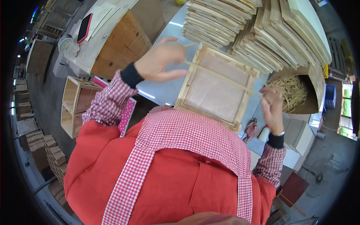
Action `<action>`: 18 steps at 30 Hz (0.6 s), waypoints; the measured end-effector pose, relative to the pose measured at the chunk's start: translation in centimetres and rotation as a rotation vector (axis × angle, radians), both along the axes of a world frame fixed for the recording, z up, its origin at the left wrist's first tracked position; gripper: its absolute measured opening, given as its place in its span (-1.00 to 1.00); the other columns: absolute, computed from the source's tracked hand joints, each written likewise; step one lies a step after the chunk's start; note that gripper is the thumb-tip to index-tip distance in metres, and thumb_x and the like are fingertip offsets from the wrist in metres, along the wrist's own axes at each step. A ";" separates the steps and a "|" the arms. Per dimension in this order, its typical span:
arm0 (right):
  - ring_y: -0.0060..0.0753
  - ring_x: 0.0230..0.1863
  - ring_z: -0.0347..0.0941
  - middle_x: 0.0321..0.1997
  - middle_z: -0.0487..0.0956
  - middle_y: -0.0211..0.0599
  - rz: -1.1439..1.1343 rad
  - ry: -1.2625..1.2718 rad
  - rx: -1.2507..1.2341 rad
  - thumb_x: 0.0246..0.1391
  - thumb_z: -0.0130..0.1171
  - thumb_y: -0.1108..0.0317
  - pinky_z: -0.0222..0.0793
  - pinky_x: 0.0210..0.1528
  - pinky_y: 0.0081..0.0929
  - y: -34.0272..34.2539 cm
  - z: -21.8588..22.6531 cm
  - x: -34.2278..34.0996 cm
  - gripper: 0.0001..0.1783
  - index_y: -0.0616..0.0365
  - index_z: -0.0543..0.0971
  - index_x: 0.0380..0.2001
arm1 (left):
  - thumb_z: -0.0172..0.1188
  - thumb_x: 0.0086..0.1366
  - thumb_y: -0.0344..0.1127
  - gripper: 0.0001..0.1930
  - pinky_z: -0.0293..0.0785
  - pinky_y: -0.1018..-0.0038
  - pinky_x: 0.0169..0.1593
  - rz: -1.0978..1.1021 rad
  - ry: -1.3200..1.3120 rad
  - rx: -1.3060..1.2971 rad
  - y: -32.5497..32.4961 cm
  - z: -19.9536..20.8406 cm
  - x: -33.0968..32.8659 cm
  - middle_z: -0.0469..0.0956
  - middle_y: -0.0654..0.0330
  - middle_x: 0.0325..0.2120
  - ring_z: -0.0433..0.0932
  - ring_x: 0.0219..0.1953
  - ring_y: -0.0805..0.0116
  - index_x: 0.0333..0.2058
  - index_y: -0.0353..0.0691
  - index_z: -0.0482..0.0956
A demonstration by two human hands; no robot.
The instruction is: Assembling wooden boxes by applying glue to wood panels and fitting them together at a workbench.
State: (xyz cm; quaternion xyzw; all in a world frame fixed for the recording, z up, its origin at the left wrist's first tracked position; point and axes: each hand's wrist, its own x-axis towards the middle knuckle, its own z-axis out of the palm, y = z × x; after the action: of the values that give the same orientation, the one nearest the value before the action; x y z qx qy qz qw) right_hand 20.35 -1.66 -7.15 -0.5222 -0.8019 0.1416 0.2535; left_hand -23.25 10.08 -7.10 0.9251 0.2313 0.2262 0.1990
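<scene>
A pale tan elastic band (224, 77) runs slantwise over a shallow wooden frame (245, 107) with a light panel inside. My left hand (163, 60), blurred by motion, is at the frame's upper left corner; its curled fingers hold one end of the band while the thumb sticks out. The band's other end is in my right hand (272, 105), whose fingers are bent closed beside the frame's right edge. The frame lies on a light blue-grey table, its near edge close to my checked apron (191, 129).
Stacks of wooden frames (215, 22) and panels (288, 37) stand behind. At right, a carton (315, 80) holds a heap of tan bands (288, 92). A white bottle (264, 134) and pink cloth (252, 130) lie nearby. A red-edged phone (84, 28) rests on the left bench.
</scene>
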 end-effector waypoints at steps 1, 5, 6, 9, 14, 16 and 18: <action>-0.01 -0.14 0.46 -0.52 0.38 -0.17 0.053 0.041 -0.030 0.01 0.21 0.18 0.16 0.12 -0.06 -1.3 0.2 -0.9 -0.61 0.14 0.30 -0.66 | 0.31 0.19 -0.14 -0.72 0.16 0.02 0.32 -0.011 0.027 -0.065 -1.6 0.6 -0.2 0.46 0.19 -0.31 0.50 0.00 0.12 -0.37 -0.12 0.40; -0.01 -0.06 0.47 -0.50 0.39 -0.22 0.139 0.055 -0.113 -0.19 0.36 0.18 0.18 0.10 -0.02 -6.6 1.8 -4.0 -0.60 0.07 0.30 -0.64 | 0.39 0.10 -0.28 -0.70 0.12 -0.08 0.36 -0.039 0.096 -0.282 -6.9 2.2 -1.0 0.49 0.12 -0.15 0.39 0.25 0.02 -0.27 -0.12 0.44; -0.02 -0.05 0.47 -0.49 0.39 -0.23 0.101 0.069 -0.145 -0.23 0.39 0.20 0.19 0.10 -0.03 -7.2 2.0 -4.5 -0.59 0.07 0.30 -0.63 | 0.42 0.06 -0.34 -0.67 0.15 -0.10 0.34 -0.060 0.091 -0.331 -7.6 2.4 -1.2 0.50 0.10 -0.13 0.37 0.27 0.00 -0.25 -0.13 0.45; -0.06 -0.06 0.47 -0.46 0.39 -0.26 0.071 0.092 -0.146 -0.35 0.48 0.35 0.24 0.09 -0.03 -8.8 1.9 -5.4 -0.54 0.07 0.30 -0.58 | 0.51 -0.01 -0.30 -0.62 0.16 -0.09 0.36 0.003 0.060 -0.226 -8.3 1.5 -1.0 0.49 0.20 -0.21 0.43 0.23 0.03 -0.29 -0.13 0.46; -0.07 -0.09 0.51 -0.47 0.42 -0.27 0.052 0.027 0.069 -0.30 0.47 0.50 0.26 0.05 -0.01 -9.7 0.3 -6.7 -0.59 0.11 0.34 -0.59 | 0.47 0.04 -0.27 -0.71 0.25 -0.15 0.28 -0.004 0.021 0.121 -8.9 -0.4 -0.8 0.51 0.28 -0.35 0.51 0.17 0.15 -0.44 -0.15 0.47; -0.08 -0.10 0.52 -0.47 0.43 -0.29 0.071 -0.024 0.202 -0.26 0.45 0.50 0.27 0.04 0.00 -9.9 -0.6 -7.4 -0.62 0.13 0.35 -0.61 | 0.44 0.06 -0.24 -0.71 0.31 -0.14 0.24 0.015 0.006 0.272 -9.2 -1.1 -0.6 0.54 0.31 -0.39 0.58 0.07 0.23 -0.52 -0.16 0.45; -0.08 -0.08 0.54 -0.44 0.48 -0.29 0.050 -0.068 0.253 -0.22 0.44 0.51 0.27 0.05 -0.01 -10.1 -1.4 -7.8 -0.66 0.14 0.38 -0.62 | 0.43 0.06 -0.19 -0.69 0.36 -0.10 0.22 0.044 -0.009 0.400 -9.6 -1.7 -0.4 0.55 0.34 -0.37 0.58 0.04 0.28 -0.55 -0.13 0.43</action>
State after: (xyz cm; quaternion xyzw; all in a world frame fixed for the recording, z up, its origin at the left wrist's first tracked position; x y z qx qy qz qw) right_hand 12.57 -11.74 -8.54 -0.4705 -0.8342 0.0276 0.2863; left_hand -23.70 0.52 -8.81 0.9398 0.2012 0.2760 0.0075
